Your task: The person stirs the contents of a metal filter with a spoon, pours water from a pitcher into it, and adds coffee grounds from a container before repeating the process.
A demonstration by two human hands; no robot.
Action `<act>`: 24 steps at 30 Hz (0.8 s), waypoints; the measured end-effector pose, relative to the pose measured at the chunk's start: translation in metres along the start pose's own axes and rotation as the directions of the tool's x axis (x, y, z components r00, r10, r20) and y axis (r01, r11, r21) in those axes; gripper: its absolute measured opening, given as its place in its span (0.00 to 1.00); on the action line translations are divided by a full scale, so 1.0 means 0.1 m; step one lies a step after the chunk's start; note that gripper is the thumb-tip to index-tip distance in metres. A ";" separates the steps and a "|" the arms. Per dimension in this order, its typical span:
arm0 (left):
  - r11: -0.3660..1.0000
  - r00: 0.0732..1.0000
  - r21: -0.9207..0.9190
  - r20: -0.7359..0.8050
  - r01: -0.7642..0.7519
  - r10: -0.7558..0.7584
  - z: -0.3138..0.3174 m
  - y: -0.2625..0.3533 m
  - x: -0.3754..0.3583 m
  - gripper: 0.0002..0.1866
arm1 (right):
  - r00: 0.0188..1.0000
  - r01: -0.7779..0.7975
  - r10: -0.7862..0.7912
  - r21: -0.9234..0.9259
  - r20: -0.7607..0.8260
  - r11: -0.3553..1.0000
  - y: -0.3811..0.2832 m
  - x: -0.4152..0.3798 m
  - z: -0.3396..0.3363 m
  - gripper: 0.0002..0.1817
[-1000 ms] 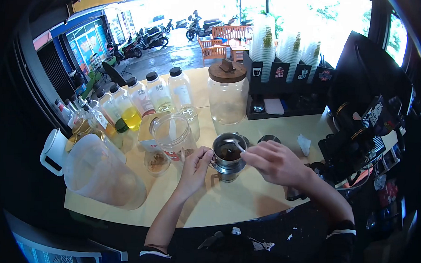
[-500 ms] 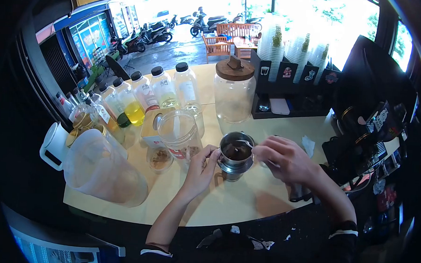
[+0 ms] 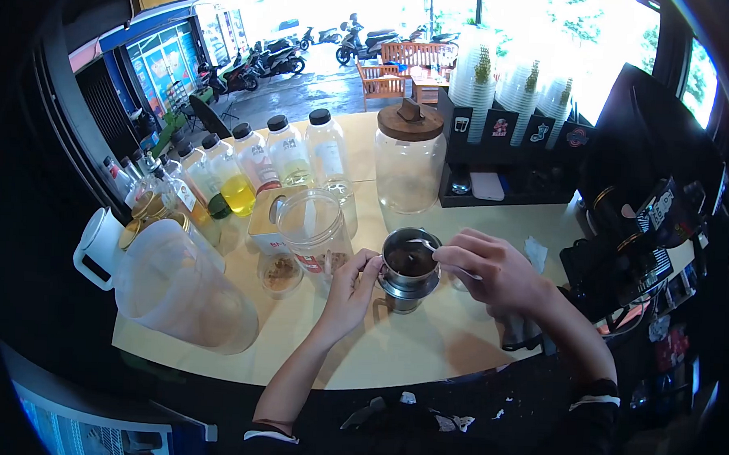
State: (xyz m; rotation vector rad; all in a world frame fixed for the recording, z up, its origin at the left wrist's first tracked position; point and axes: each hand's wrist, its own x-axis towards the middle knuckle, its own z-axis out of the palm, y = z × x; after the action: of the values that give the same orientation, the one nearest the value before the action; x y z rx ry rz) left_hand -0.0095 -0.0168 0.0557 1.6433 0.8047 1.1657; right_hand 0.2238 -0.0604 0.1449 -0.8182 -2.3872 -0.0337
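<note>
A metal coffee drip filter sits on top of a small cup, with dark contents inside. My left hand pinches the filter's left side near its rim. In my right hand is a spoon, its end inside the filter's mouth; my fingers are closed round the handle. Just left of my left hand stands a clear plastic jar with some brown matter low inside. A round lid or shallow dish with brown residue lies beside it.
A large translucent pitcher stands at the left. Several capped bottles line the back left. Behind the filter is a glass jar with a wooden lid. A black cup rack and dark equipment occupy the right.
The view has shifted slightly. My left hand keeps its hold on the filter, and the spoon in my right hand has moved only a little within the filter's mouth.
</note>
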 end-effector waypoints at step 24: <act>0.993 0.999 -0.120 0.051 0.000 0.006 -0.05 0.03 0.10 0.15 | 0.991 -0.088 0.106 0.196 -0.087 0.977 -0.07 -0.03 0.03 0.12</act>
State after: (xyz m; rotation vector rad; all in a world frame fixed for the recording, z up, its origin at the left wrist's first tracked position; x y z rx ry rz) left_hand -0.0112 -0.0073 0.0629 1.5695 0.6863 1.1473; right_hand 0.2202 -0.0672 0.1419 -0.8204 -2.2160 0.1898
